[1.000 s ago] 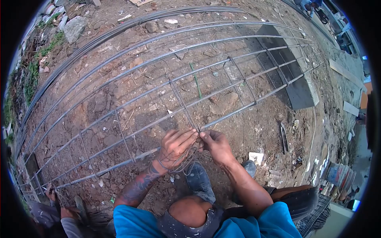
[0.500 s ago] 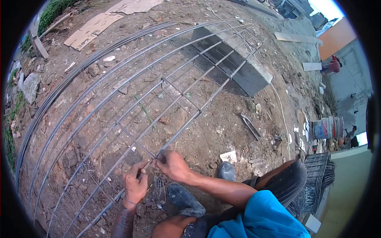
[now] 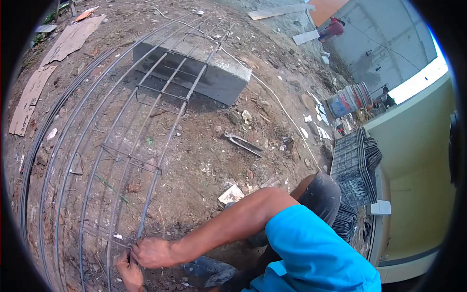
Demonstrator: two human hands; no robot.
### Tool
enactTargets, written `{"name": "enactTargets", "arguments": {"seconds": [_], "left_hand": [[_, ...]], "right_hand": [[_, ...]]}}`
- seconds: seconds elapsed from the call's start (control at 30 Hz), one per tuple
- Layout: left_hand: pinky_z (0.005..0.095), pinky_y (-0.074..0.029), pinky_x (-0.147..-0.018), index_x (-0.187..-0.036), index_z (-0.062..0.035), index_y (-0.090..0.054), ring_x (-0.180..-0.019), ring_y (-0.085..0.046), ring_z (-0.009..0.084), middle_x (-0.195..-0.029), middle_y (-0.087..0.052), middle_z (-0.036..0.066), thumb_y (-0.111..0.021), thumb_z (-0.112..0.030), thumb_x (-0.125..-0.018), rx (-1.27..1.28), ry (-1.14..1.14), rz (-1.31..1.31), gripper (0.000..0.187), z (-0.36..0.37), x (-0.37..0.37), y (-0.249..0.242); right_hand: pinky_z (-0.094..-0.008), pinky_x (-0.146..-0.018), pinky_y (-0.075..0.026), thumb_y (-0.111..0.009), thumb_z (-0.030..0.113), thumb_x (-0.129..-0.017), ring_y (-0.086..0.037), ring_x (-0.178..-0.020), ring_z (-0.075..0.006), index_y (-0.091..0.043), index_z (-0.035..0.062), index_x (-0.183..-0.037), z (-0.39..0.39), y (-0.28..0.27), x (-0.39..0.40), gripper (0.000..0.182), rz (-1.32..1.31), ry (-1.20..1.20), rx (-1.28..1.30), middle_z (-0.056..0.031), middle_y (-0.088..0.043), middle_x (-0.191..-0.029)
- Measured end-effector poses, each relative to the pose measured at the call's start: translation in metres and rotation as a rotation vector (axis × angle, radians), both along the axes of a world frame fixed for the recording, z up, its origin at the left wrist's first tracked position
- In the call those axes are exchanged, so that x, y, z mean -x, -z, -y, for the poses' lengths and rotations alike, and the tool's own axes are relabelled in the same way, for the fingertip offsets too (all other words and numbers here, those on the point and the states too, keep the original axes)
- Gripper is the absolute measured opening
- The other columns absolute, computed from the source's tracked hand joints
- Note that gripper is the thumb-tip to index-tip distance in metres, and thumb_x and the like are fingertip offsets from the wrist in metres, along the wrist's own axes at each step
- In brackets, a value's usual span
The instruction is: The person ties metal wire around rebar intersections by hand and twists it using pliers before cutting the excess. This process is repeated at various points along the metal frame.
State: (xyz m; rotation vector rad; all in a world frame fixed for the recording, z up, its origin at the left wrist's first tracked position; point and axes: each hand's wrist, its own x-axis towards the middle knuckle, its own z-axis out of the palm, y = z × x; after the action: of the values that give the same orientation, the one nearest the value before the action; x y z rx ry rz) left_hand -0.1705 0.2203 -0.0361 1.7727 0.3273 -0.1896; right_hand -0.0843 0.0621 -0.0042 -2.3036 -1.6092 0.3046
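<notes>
Long steel bars (image 3: 168, 141) with square wire stirrups lie over the dirt and form a cage. At the lower left, my right hand (image 3: 152, 252) is closed at the joint of a stirrup and the nearest bar. My left hand (image 3: 130, 273) is just below it, its fingers pinched close to the same joint. What the fingertips of either hand hold is too small to make out. Beyond the hands, the far part of the cage passes over a grey concrete block (image 3: 194, 73). Pliers (image 3: 242, 144) lie on the ground right of the cage.
A white tile piece (image 3: 231, 194) lies near my arm. Cardboard (image 3: 68, 44) is at the upper left. Stacked wire mesh (image 3: 351, 163) stands by a wall at the right, near a bucket (image 3: 340, 103). Another person (image 3: 332, 29) is far off at the top.
The view has turned to the right, so cage, block and pliers appear further left. Both hands stay at the same joint and now show lower in the picture.
</notes>
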Motion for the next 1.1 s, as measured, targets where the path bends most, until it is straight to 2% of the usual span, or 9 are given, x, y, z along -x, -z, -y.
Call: {"name": "enactTargets", "arguments": {"seconds": [0.1, 0.2, 0.27, 0.37, 0.43, 0.5, 0.83, 0.97, 1.1], "left_hand": [[0.0279, -0.038, -0.063, -0.088, 0.0046, -0.06, -0.072, -0.045, 0.0079, -0.073, -0.053, 0.003, -0.052, -0.015, -0.096, -0.093, -0.065, 0.032, 0.023, 0.0, -0.007, -0.001], [0.0316, -0.048, -0.084, -0.113, 0.0053, -0.062, -0.096, -0.061, 0.0199, -0.106, -0.067, 0.013, -0.053, -0.017, -0.098, -0.072, -0.041, -0.308, 0.029, 0.014, -0.013, -0.042], [0.0337, -0.047, -0.079, -0.114, 0.0006, -0.063, -0.089, -0.06, 0.0221, -0.1, -0.067, 0.014, -0.055, -0.023, -0.097, -0.242, -0.075, -0.355, 0.031, 0.017, -0.001, -0.04], [0.0442, -0.043, -0.09, -0.114, -0.0029, -0.063, -0.101, -0.056, 0.0392, -0.11, -0.062, 0.023, -0.058, -0.017, -0.091, -0.522, -0.024, -0.291, 0.028, 0.022, 0.002, -0.038], [0.0275, -0.034, -0.061, -0.09, 0.0045, -0.06, -0.07, -0.044, 0.0091, -0.076, -0.052, 0.003, -0.049, -0.011, -0.095, -0.299, -0.158, -0.143, 0.019, 0.035, -0.015, -0.045], [0.0274, -0.031, -0.059, -0.093, 0.0055, -0.06, -0.068, -0.041, 0.0095, -0.076, -0.05, 0.002, -0.047, -0.008, -0.094, -0.298, -0.243, -0.199, 0.019, 0.046, -0.02, -0.053], [0.0338, -0.047, -0.076, -0.089, 0.0054, -0.064, -0.081, -0.062, 0.0238, -0.088, -0.066, 0.014, -0.059, -0.01, -0.085, -0.306, -0.185, -0.132, 0.017, 0.032, -0.023, -0.049], [0.0246, -0.035, -0.062, -0.088, 0.0031, -0.061, -0.067, -0.044, 0.0093, -0.077, -0.054, 0.003, -0.058, -0.009, -0.087, -0.324, -0.193, 0.001, 0.013, 0.037, -0.018, -0.047], [0.0285, -0.04, -0.068, -0.084, 0.0035, -0.059, -0.072, -0.051, 0.0147, -0.079, -0.058, 0.007, -0.061, -0.01, -0.087, -0.277, -0.17, -0.003, 0.013, 0.029, -0.016, -0.039]], "right_hand": [[-0.0357, -0.065, -0.053, -0.059, 0.021, -0.079, -0.062, -0.077, -0.0267, -0.058, -0.0047, -0.09, 0.001, -0.004, -0.014, 0.028, -0.11, -0.015, 0.034, -0.0133, -0.059, -0.083], [-0.037, -0.065, -0.052, -0.065, 0.037, -0.081, -0.06, -0.083, -0.0257, -0.056, 0.0007, -0.085, 0.053, -0.042, -0.053, 0.038, -0.322, 0.022, -0.084, -0.0104, -0.058, -0.084], [-0.035, -0.056, -0.049, -0.066, 0.028, -0.084, -0.058, -0.074, -0.0268, -0.049, 0.0065, -0.078, 0.131, -0.016, -0.087, 0.028, -0.257, -0.039, -0.411, -0.009, -0.052, -0.078], [-0.0355, -0.061, -0.049, -0.066, 0.024, -0.084, -0.057, -0.08, -0.0249, -0.053, 0.0073, -0.085, 0.292, 0.02, -0.141, 0.021, -0.118, 0.285, 0.013, -0.0069, -0.055, -0.086], [-0.0433, -0.092, -0.045, -0.063, 0.029, -0.084, -0.051, -0.105, -0.0299, -0.052, 0.0037, -0.111, 0.384, 0.04, -0.177, 0.039, -0.014, 0.649, 0.465, -0.014, -0.054, -0.107], [-0.0446, -0.109, -0.035, -0.066, 0.03, -0.076, -0.042, -0.125, -0.0381, -0.037, 0.0008, -0.133, 0.42, 0.058, -0.195, 0.07, -0.077, 1.015, 0.572, -0.0191, -0.048, -0.128], [-0.0442, -0.096, -0.043, -0.061, 0.016, -0.08, -0.051, -0.114, -0.0373, -0.045, 0.0002, -0.121, 0.443, 0.132, -0.189, 0.047, 0.027, 1.069, 0.709, -0.0238, -0.049, -0.125], [-0.0437, -0.09, -0.048, -0.059, 0.017, -0.082, -0.056, -0.105, -0.0396, -0.047, -0.003, -0.116, 0.436, 0.105, -0.18, 0.042, 0.101, 1.035, 0.647, -0.0234, -0.054, -0.118], [-0.0432, -0.073, -0.056, -0.059, 0.019, -0.086, -0.064, -0.075, -0.0309, -0.047, -0.0041, -0.113, 0.424, 0.049, -0.152, 0.038, -0.682, 1.329, 0.155, -0.0184, -0.061, -0.089]]}}
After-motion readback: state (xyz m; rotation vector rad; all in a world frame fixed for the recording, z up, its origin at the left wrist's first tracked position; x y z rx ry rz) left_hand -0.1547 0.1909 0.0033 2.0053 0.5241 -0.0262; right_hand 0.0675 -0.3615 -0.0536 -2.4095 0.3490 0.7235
